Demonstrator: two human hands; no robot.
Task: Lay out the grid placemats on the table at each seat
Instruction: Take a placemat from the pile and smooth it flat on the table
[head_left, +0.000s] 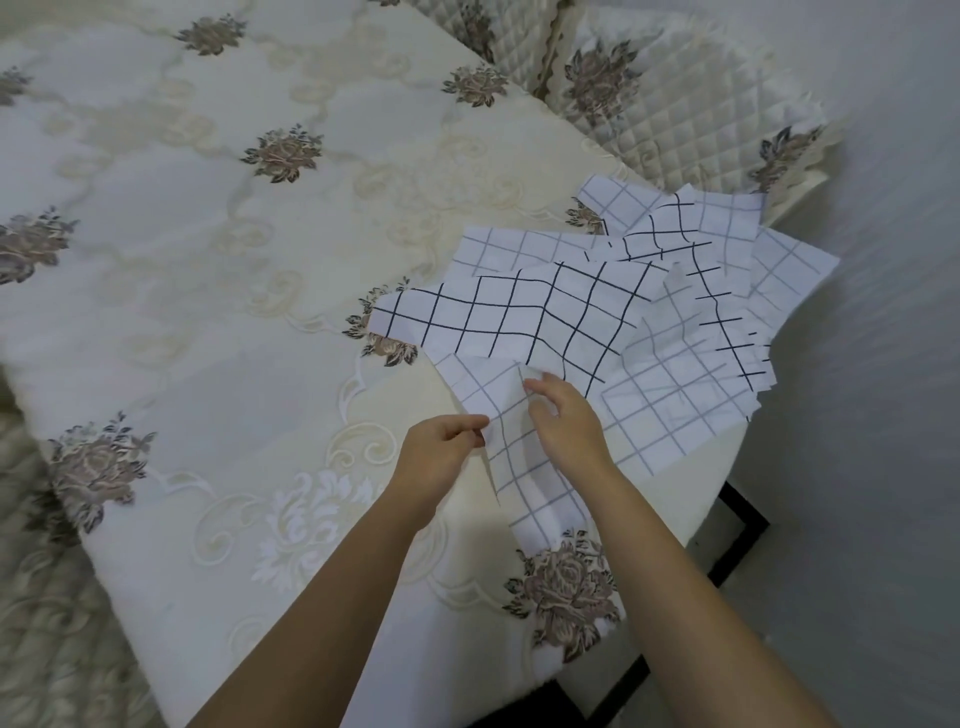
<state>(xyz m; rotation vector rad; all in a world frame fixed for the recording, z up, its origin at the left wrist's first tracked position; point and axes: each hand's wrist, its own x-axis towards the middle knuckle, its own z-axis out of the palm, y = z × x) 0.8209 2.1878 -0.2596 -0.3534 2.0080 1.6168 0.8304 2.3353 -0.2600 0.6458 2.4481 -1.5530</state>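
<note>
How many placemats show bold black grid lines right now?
2. One black-grid placemat lies mid-pile, just beyond the hands; the other black-grid placemat runs along the pile's far right. Overlapping sheets may hide more.

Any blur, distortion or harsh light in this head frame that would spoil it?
Head view: soft, even light, no glare; faint shadow under the right hand on the grid placemat; wide-angle bending curves the table edge; left corners look smeared; left hand and placemat pile stay readable.
</note>
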